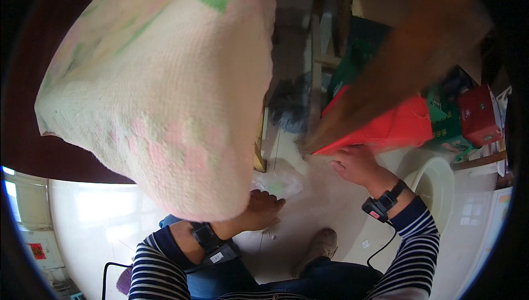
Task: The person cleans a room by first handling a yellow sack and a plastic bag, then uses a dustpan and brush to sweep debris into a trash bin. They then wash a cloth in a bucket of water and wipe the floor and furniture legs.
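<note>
My left hand (262, 210) is low in the middle, palm down with bent fingers. It lies beside the lower edge of a cream terry cloth (186, 93) with pink and green patterning, which hangs large in front of me. Nothing shows in that hand, though its palm side is hidden. To the right, my right hand (357, 165) is at the lower edge of a bright red bag (384, 124). Whether its fingers grip the bag cannot be made out. A blurred brown, tapering thing (396, 68), perhaps wooden, slants across the bag.
A cream plastic bucket (444, 188) stands right of my right wrist. Behind it are a dark red box (479, 116) and green packaging (448, 134). Clear plastic (281, 182) lies on the tiled floor (103, 217). A dark brown tabletop (82, 159) juts in under the cloth.
</note>
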`<state>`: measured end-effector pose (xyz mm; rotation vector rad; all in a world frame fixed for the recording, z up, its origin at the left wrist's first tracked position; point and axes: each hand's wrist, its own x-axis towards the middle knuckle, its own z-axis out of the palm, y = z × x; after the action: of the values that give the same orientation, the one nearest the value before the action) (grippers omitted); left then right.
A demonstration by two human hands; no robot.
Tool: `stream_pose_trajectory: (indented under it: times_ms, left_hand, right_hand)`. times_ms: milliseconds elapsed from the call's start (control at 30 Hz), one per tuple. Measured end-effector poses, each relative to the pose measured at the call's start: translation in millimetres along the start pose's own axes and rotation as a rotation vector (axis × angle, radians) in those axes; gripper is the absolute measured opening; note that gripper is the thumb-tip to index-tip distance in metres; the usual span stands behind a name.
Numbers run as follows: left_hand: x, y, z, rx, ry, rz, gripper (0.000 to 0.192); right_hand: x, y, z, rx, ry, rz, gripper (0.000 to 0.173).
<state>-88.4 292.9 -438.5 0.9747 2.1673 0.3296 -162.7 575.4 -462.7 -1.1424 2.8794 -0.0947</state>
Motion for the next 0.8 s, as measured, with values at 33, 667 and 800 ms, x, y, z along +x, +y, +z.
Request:
stream_pose_trajectory:
  times_ms: [33,667,800]
  left_hand:
    - [-1.0,0.4,-0.8,0.001,-0.010,-0.009,0.047]
    - [45.2,3.1,-2.1,-0.676,0.528,-0.082,0.051]
    - [79.8,34.7,-1.5,-1.036,0.481,0.089,0.071]
  right_hand:
    - [-10.0,3.1,-6.1,-0.032,0.207,-0.022,0.013]
    - [-67.3,62.9,-20.6,-0.257,0.920,0.360,0.079]
    - [-98.0,105.4,-19.0,0.377,1.345,0.725,0.070]
